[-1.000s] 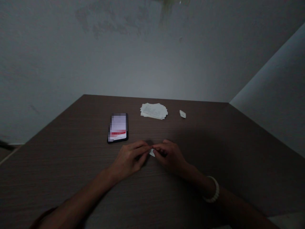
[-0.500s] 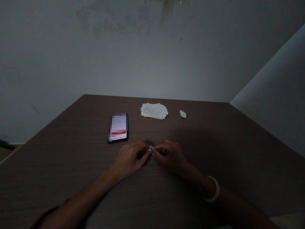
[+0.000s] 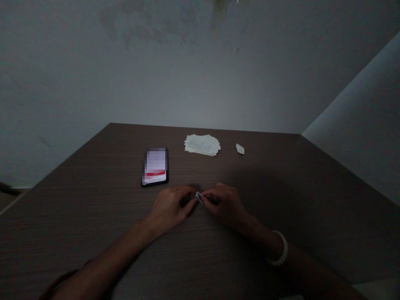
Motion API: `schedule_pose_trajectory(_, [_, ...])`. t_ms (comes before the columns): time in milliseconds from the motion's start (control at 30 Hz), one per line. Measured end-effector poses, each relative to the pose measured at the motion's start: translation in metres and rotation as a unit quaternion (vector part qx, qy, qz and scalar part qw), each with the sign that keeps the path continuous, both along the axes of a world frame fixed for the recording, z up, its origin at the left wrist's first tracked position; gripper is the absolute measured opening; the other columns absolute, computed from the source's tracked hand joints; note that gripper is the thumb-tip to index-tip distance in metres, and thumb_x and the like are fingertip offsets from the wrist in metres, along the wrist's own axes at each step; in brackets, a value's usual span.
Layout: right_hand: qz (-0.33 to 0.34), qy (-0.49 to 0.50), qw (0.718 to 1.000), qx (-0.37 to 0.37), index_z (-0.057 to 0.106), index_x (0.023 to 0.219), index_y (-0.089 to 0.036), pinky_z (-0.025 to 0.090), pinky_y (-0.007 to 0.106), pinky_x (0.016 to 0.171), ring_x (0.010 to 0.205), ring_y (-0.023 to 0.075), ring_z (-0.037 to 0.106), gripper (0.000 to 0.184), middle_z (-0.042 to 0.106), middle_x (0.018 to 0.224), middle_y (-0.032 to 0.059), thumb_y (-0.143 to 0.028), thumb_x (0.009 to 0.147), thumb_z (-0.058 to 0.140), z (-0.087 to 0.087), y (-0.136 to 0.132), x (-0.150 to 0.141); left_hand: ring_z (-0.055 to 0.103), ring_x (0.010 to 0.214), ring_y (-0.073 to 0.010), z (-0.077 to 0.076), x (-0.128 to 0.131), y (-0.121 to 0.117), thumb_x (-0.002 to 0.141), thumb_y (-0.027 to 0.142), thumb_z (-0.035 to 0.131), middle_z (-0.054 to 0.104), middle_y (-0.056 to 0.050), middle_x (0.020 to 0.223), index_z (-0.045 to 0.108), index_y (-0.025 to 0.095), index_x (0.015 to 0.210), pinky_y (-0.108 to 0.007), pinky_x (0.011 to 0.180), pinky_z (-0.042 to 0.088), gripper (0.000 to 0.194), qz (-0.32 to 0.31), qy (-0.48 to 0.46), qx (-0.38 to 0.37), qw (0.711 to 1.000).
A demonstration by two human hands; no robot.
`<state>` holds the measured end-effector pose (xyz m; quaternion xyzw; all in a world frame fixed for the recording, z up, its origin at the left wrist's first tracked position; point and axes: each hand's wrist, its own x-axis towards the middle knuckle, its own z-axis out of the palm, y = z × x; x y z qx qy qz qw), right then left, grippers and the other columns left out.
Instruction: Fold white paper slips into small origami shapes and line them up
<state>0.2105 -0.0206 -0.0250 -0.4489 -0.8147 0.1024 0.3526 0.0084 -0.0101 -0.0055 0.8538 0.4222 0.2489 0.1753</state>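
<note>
Clock centred on the small piece of paper (image 3: 199, 196) between my hands, 12 toward the far edge of the table (image 3: 200, 258). The paper is white, bent up into a little peak, partly hidden by my fingers, so can't tell the exact folds. My left hand (image 3: 170, 206) comes in from 8 o'clock, thumb and forefinger pinching the paper's near-left side, with a rounded gap between the two digits further back. My right hand (image 3: 224, 205) comes in from 4 o'clock, thumb and fingertips pinched on the paper's right side, other fingers curled in. Both hands sit low over the table, fingertips nearly meeting at the paper.

Phone (image 3: 155, 166) at 10 o'clock, lying flat, screen up and lit, mostly pixelated, red band near the bottom; it's near my left hand but apart from it. Pile of paper slips (image 3: 202, 145) at 12, edges fanned unevenly, printed lines on the top one. Folded scrap (image 3: 240, 149) at between 1 and 2, lying alone, well apart from the pile and my right hand. Pale bracelet (image 3: 279, 248) on my right wrist, 4 o'clock. Dark wood-grain table top, dim light, my shadow falling toward 2 to 3 o'clock. Grey wall (image 3: 193, 83) behind at 12, stained high up; second wall (image 3: 359, 112) slants in at 2. Pale thing (image 3: 291, 297) at 5, cut off, can't tell what.
</note>
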Motion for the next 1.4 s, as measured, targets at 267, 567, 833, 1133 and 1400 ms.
schedule_pose_trajectory(267, [0.021, -0.014, 0.999, 0.019, 0.07, 0.082, -0.022, 0.04, 0.026, 0.063, 0.064, 0.0141, 0.054, 0.009, 0.071, 0.073, -0.0008, -0.016, 0.08, 0.063, -0.003, 0.0, 0.001, 0.062, 0.066, -0.0153, 0.0, 0.0, 0.0, 0.09, 0.035, 0.049, 0.068, -0.003, 0.077, 0.066, 0.017, 0.088, -0.026, 0.061, 0.046, 0.025, -0.012, 0.004, -0.019, 1.0])
schedule_pose_trajectory(567, [0.034, 0.004, 0.999, 0.007, 0.07, 0.086, -0.022, 0.039, 0.025, 0.062, 0.065, 0.0135, 0.054, 0.007, 0.068, 0.07, -0.0003, -0.019, 0.083, 0.064, -0.003, 0.0, 0.001, 0.063, 0.066, -0.0162, 0.0, 0.0, 0.0, 0.089, 0.034, 0.051, 0.069, -0.003, 0.075, 0.067, 0.017, 0.09, -0.027, 0.06, 0.046, 0.023, -0.015, 0.007, 0.008, 1.0])
schedule_pose_trajectory(833, [0.027, 0.001, 0.999, -0.029, 0.069, 0.086, -0.021, 0.039, 0.026, 0.065, 0.067, 0.014, 0.054, 0.007, 0.068, 0.072, 0.0001, -0.02, 0.085, 0.062, -0.002, 0.0, 0.001, 0.066, 0.074, -0.0179, 0.0, 0.0, 0.001, 0.088, 0.024, 0.049, 0.071, -0.006, 0.086, 0.068, 0.015, 0.094, -0.03, 0.067, 0.051, 0.022, -0.036, -0.002, 0.015, 0.999])
schedule_pose_trajectory(1133, [0.081, -0.053, 0.995, -0.016, 0.069, 0.091, -0.021, 0.041, 0.031, 0.075, 0.078, 0.0162, 0.055, 0.01, 0.068, 0.083, 0.0028, -0.021, 0.086, 0.06, 0.006, 0.004, 0.013, 0.066, 0.088, -0.0203, -0.009, -0.005, 0.003, 0.089, 0.016, 0.048, 0.07, -0.007, 0.099, 0.068, 0.017, 0.104, -0.034, 0.078, 0.053, 0.025, -0.097, 0.005, 0.063, 0.993])
schedule_pose_trajectory(1400, [0.103, -0.093, 0.99, -0.033, 0.07, 0.092, -0.021, 0.042, 0.03, 0.075, 0.085, 0.0175, 0.052, 0.011, 0.065, 0.087, 0.0034, -0.022, 0.088, 0.059, 0.006, 0.004, 0.021, 0.063, 0.092, -0.0181, -0.009, -0.007, 0.006, 0.092, 0.016, 0.048, 0.068, -0.005, 0.102, 0.069, 0.02, 0.104, -0.03, 0.077, 0.051, 0.025, -0.145, 0.027, 0.074, 0.986])
